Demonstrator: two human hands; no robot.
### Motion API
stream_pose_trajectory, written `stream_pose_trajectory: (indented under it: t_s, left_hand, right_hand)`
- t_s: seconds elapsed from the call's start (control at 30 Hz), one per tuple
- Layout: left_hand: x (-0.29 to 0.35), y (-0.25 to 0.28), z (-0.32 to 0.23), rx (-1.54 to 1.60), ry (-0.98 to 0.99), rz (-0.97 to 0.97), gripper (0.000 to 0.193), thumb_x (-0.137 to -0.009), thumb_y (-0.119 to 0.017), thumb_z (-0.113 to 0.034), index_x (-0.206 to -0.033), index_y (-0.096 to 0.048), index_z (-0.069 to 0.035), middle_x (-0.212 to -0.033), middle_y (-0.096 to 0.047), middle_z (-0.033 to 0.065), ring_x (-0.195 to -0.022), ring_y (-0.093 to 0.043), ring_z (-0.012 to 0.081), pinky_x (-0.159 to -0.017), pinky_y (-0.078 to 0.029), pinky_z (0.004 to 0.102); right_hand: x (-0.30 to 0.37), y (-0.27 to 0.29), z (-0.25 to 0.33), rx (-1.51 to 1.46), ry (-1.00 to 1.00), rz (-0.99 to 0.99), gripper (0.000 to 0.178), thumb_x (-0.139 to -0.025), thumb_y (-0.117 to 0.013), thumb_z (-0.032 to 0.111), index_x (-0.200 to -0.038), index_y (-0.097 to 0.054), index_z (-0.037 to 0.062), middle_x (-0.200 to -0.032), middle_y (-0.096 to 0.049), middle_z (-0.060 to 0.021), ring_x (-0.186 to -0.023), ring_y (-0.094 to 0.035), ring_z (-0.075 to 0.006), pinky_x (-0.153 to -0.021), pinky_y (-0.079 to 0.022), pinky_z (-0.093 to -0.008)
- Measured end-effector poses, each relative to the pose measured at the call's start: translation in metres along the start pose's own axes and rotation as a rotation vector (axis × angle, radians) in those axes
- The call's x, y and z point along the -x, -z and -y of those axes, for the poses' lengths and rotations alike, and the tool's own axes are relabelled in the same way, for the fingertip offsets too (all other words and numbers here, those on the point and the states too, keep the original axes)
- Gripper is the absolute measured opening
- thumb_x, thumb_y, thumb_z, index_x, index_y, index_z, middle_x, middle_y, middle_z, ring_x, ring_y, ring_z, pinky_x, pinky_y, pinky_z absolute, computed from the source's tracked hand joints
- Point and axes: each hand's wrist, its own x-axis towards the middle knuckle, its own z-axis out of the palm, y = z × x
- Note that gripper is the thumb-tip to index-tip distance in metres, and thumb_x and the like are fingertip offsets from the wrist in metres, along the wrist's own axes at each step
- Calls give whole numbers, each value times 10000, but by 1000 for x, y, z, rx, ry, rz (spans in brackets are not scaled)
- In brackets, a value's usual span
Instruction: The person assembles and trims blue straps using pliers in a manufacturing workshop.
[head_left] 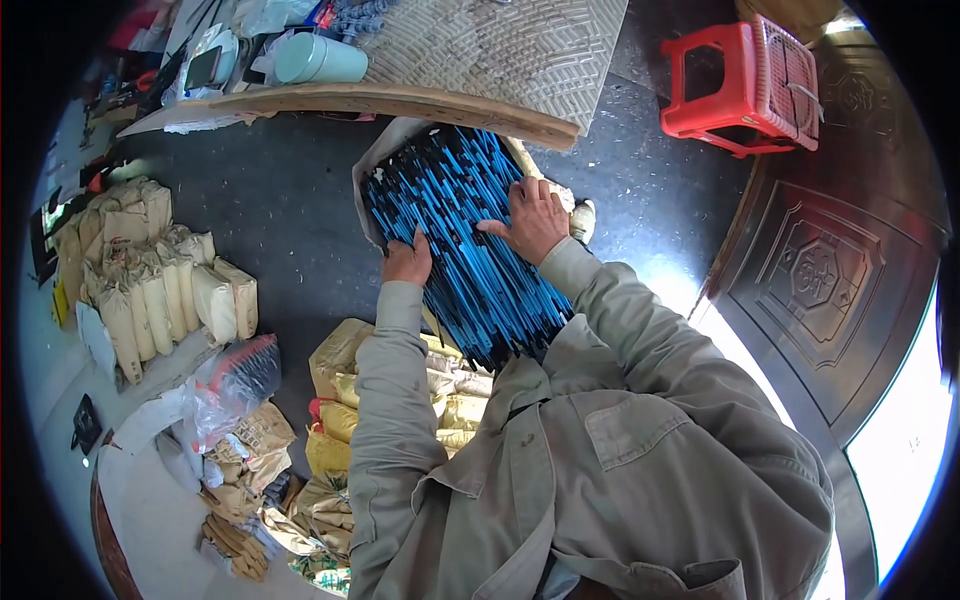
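A thick mass of thin blue sticks with black ends (475, 245) lies in front of my body, close to my chest at its near end. A pale wrapper or bag edge (375, 165) borders it at the far left. My left hand (406, 262) grips the left side of the sticks, thumb on top, its other fingers partly hidden. On the right side, my right hand (537, 215) rests on the sticks with the thumb spread away from the fingers.
Beyond the sticks stands a wood-edged table (400, 98) with a pale green cylinder (320, 60). A red plastic stool (715, 85) is at far right, near a dark panelled door (830, 270). Brown paper packages (150, 280) stand left; yellow packages (335, 420) lie nearby.
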Motion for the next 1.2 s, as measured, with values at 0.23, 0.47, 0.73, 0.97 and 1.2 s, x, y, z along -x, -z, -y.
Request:
stream_pose_trajectory:
  t_s: [0.23, 0.47, 0.73, 0.97, 1.2]
  left_hand:
    - [-15, -10, 24, 573, 48, 111, 803, -920, -298, -622, -1356, -353, 50, -1317, -447, 265, -1220, -445, 355, -1025, -348, 385]
    - [21, 17, 1, 1496, 102, 318, 716, -937, -345, -589, -1416, -319, -58, -1408, -413, 67, -1247, -436, 225, -1043, -344, 355]
    - [-3, -15, 38, 1610, 45, 397, 737, -925, -361, -602, -1428, -296, -67, -1454, -338, 71, -1289, -380, 225, -1063, -319, 357]
    - [-21, -43, 66, 1379, 119, 193, 802, -909, -381, -620, -1446, -254, -38, -1487, -278, 104, -1334, -311, 241, -1093, -253, 340]
    - [-26, -55, 78, 1524, 205, 179, 815, -902, -369, -638, -1432, -282, -25, -1474, -301, 115, -1325, -321, 249, -1089, -251, 328]
  right_hand:
    - [-11, -34, 1, 108, 120, -413, 807, -834, -480, 635, -1059, -556, -136, -1271, -413, -260, -1131, -449, -369, -966, -402, -422]
    - [-11, -50, 2, 3, -36, -290, 753, -866, -503, 570, -1137, -492, -133, -1282, -417, -308, -1193, -430, -409, -984, -389, -432]
    - [-15, -54, -17, -347, -184, -380, 798, -828, -599, 551, -1258, -402, -91, -1247, -479, -317, -1175, -492, -389, -997, -384, -424]
    - [-22, -42, -31, -444, -32, -139, 860, -802, -637, 557, -1338, -359, -55, -1286, -484, -266, -1219, -468, -314, -1022, -355, -385]
    - [-36, -43, -62, -621, 39, 31, 857, -781, -655, 577, -1321, -409, -41, -1267, -512, -208, -1182, -476, -267, -1015, -353, -365]
